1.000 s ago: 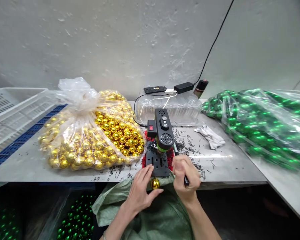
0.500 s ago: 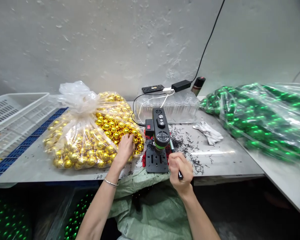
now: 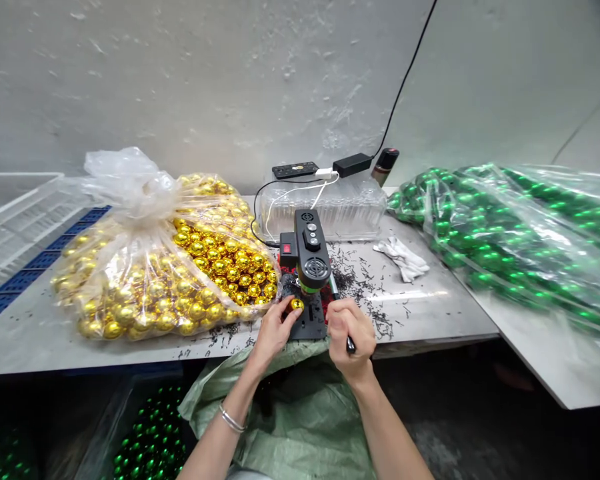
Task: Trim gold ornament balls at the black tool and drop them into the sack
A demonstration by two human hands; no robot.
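Between the thumb and fingers of my left hand (image 3: 274, 328) is a shiny gold ball (image 3: 297, 304), held over the black slotted base plate (image 3: 311, 320) of a small bench drill press (image 3: 312, 250). My right hand (image 3: 351, 333) is wrapped round the press's lever handle (image 3: 351, 345), whose metal rod runs up beside the head. A clear plastic bag (image 3: 145, 267), tied near its top and torn at the side, lies left of the press. Many loose gold balls (image 3: 230, 270) show through the opening.
Black shavings (image 3: 347, 280) litter the table around the press. White gloves (image 3: 403, 259) lie to the right, near bags of green balls (image 3: 500, 233). Behind the press stands a clear plastic box (image 3: 350, 207) bearing a power adapter (image 3: 353, 164). A green woven sack (image 3: 310, 420) hangs below the table edge.
My left hand has moved right from the bag's opening to the press base, now with a gold ball in its fingers. My right hand stays on the lever. The view has shifted slightly.
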